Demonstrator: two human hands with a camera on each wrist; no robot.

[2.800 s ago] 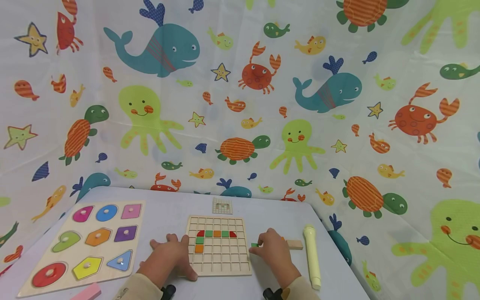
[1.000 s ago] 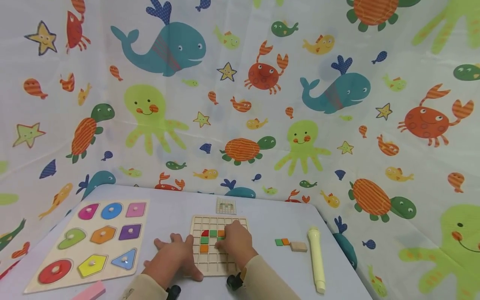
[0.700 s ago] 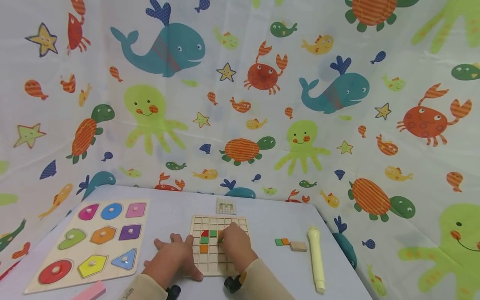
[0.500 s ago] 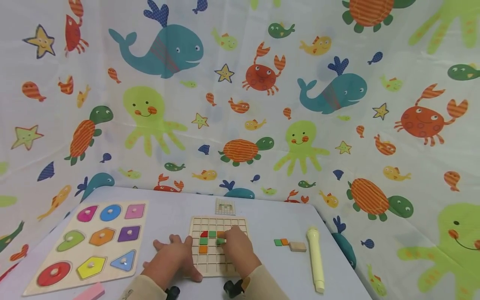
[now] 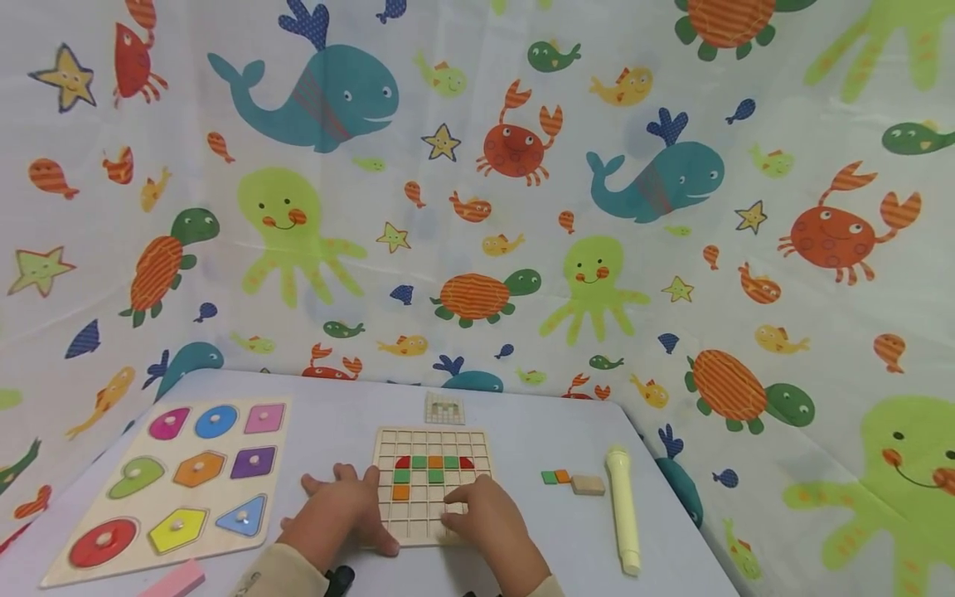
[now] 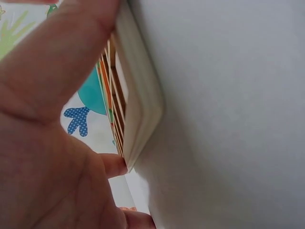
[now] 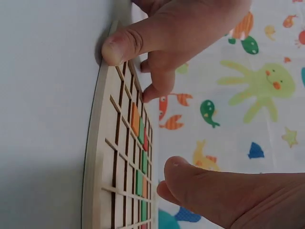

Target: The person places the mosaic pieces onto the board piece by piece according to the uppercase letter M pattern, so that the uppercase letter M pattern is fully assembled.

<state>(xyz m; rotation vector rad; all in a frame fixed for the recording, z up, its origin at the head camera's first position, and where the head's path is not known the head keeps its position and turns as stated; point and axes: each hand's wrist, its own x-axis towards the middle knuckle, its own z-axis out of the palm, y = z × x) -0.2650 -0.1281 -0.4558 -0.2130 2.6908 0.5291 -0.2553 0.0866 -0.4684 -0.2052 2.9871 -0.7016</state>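
Observation:
The wooden grid board lies mid-table. Its top row shows red corner pieces with green and orange squares between. Below them sit a green tile and an orange tile at the left, and another green tile under the row's middle. My left hand rests spread at the board's left side, thumb by the near corner; the left wrist view shows the thumb against the rim. Nothing is held by my right hand, which hovers over the board's right part, thumb and fingers apart.
Right of the board lie a green square, an orange square, a plain wooden block and a pale yellow stick. A knobbed shape puzzle fills the left. A small pattern card lies behind; a pink block sits nearest.
My right hand carried a green tile from the right onto the board, let it go below the middle orange one, and drew back toward the near right. My left hand stayed at the board's edge.

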